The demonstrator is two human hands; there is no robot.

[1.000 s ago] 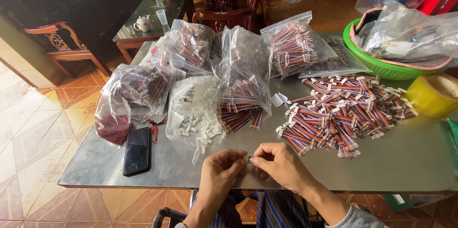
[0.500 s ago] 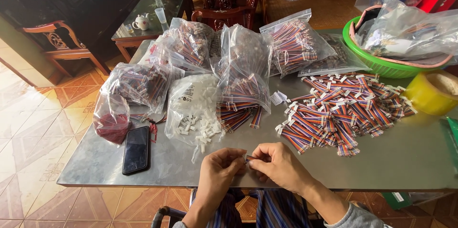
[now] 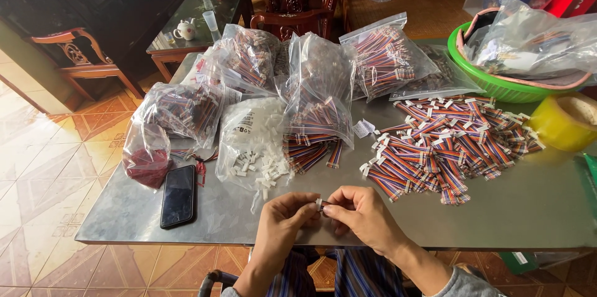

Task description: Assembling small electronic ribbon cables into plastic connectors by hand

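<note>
The small white piece (image 3: 319, 204) pinched between the left hand (image 3: 283, 225) and right hand (image 3: 364, 216) is mostly hidden by fingertips, too small to identify. Far right of the hands, the yellow tape roll (image 3: 563, 121) is cut off by the edge.

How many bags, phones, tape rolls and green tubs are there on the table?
Clear plastic bags of small parts on the table top: 7, for example this one
Black phone: 1
Yellow tape roll: 1
Green tub: 1
Total: 10
The loose striped wire pieces are too many to count.
</note>
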